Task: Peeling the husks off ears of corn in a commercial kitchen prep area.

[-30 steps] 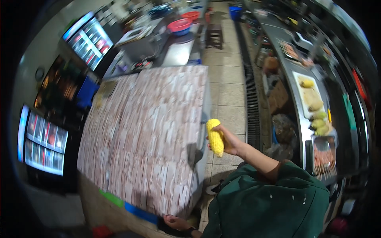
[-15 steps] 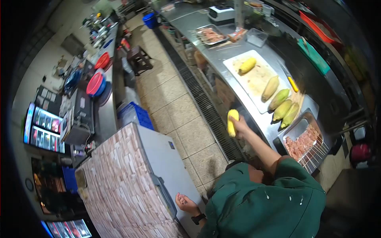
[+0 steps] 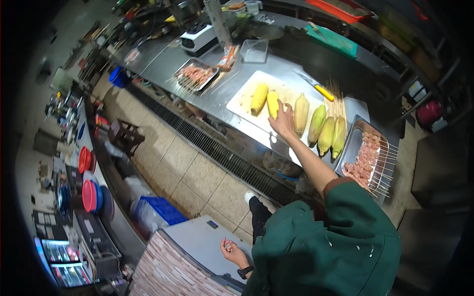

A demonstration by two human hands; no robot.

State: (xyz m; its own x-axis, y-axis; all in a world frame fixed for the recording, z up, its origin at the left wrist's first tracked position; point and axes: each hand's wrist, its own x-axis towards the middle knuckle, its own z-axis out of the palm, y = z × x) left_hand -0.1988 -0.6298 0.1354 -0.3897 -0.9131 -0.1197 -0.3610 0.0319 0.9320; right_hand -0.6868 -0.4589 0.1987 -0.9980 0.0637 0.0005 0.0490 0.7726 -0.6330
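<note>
My right hand (image 3: 283, 122) reaches over the white cutting board (image 3: 243, 101), thumb and fingers around the lower end of a husked yellow ear of corn (image 3: 272, 100). Left of that ear lies another husked ear of corn (image 3: 259, 97). Just right of my hand is an ear in pale husk (image 3: 301, 113), followed by a greener ear (image 3: 317, 123) and two more unhusked ears (image 3: 326, 135) at the board's right end. Low in front of my body, over the white chest's side, my left hand (image 3: 233, 252) is loosely curled with nothing visible in it.
A yellow-handled knife (image 3: 323, 92) lies beyond the board, near a bunch of wooden skewers (image 3: 336, 98). A metal tray of skewered meat (image 3: 364, 160) is at the right, another meat tray (image 3: 196, 74) at the left. A clear plastic container (image 3: 255, 52) stands behind.
My right hand has carried the husked ear from beside the counter onto the board, next to the other yellow one. The view has turned toward the counter. My left hand stays curled.
</note>
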